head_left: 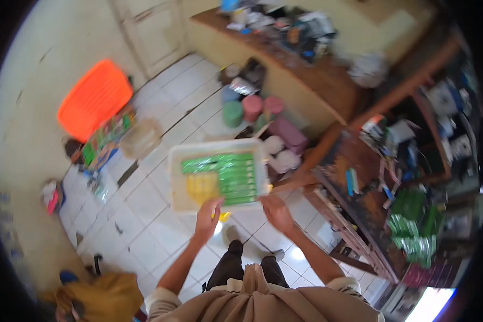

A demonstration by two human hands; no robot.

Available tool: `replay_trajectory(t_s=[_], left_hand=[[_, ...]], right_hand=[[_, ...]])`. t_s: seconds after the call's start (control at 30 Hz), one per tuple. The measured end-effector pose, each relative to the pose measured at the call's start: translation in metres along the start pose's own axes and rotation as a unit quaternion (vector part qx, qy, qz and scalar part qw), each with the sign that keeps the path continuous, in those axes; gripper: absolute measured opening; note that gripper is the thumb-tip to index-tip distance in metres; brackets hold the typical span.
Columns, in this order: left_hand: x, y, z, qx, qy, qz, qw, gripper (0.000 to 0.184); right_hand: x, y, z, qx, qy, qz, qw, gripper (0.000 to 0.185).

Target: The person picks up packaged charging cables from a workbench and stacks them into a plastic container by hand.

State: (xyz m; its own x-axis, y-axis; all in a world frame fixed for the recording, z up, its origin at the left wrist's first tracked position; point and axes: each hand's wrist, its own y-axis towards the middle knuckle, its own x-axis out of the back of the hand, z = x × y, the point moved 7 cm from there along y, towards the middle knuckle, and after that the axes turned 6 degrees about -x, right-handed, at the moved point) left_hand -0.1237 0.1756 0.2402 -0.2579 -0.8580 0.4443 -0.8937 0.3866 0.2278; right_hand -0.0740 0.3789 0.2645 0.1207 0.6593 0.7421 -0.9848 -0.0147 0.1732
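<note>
A white plastic tub [176, 182] is in front of my body, over the tiled floor. Green plastic packets [236, 180] lie in rows along its far and right sides. A yellow patch [201, 185] shows at its left part; I cannot tell whether it is an item or the bottom. My left hand [208, 217] is closed on the near rim, its thumb towards the packets. At the near right corner my right hand [277, 213] grips the rim, fingers partly hidden. Something small and yellow [224, 217] shows just below the tub beside my left hand.
An orange basket [96, 99] leans by the left wall, near packets on the floor. Green and pink containers [252, 107] stand by the cluttered wooden counter [316, 80]. At right, a worn desk [354, 209] holds more green packets [413, 225]. A mustard cloth [102, 295] lies lower left.
</note>
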Motion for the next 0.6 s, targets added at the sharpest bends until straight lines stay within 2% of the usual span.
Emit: replay_trajectory(t_s=[0.03,0.1,0.17,0.2,0.27,0.3,0.37,0.43,0.5,0.6], left_hand=[[-0.017,-0.017,-0.01,0.002,-0.022,-0.002,1.0,0.014],[-0.062,-0.054,-0.018,-0.001,-0.044,0.064,0.997,0.013],[-0.115,-0.089,-0.021,0.02,-0.086,0.148,0.985,0.014],[-0.142,-0.104,-0.022,0.03,-0.106,0.194,0.975,0.015],[-0.194,-0.127,-0.021,0.027,-0.151,0.266,0.952,0.016],[-0.212,-0.129,-0.042,0.002,-0.183,0.305,0.934,0.017],[-0.246,-0.12,-0.097,-0.057,-0.203,0.352,0.912,0.017],[-0.284,-0.112,-0.147,-0.112,-0.197,0.398,0.889,0.017],[-0.308,-0.097,-0.232,-0.218,-0.172,0.404,0.872,0.016],[-0.349,-0.081,-0.354,-0.298,-0.264,0.382,0.834,0.015]], right_hand=[[0.015,-0.032,0.001,-0.028,0.025,0.004,0.999,0.03],[0.032,-0.097,-0.008,-0.077,0.019,-0.003,0.997,0.025],[0.043,-0.166,-0.026,-0.171,0.011,-0.026,0.985,0.022],[0.046,-0.201,-0.039,-0.248,-0.011,-0.023,0.968,0.022],[0.063,-0.27,-0.061,-0.373,0.001,-0.085,0.924,0.021],[0.076,-0.295,-0.068,-0.386,-0.005,-0.113,0.916,0.021],[0.107,-0.358,-0.088,-0.444,0.029,-0.263,0.856,0.02],[0.162,-0.388,-0.082,-0.411,-0.01,-0.354,0.84,0.015],[0.228,-0.407,-0.071,-0.363,-0.06,-0.429,0.825,0.014],[0.335,-0.426,-0.037,-0.281,-0.133,-0.517,0.798,0.016]])
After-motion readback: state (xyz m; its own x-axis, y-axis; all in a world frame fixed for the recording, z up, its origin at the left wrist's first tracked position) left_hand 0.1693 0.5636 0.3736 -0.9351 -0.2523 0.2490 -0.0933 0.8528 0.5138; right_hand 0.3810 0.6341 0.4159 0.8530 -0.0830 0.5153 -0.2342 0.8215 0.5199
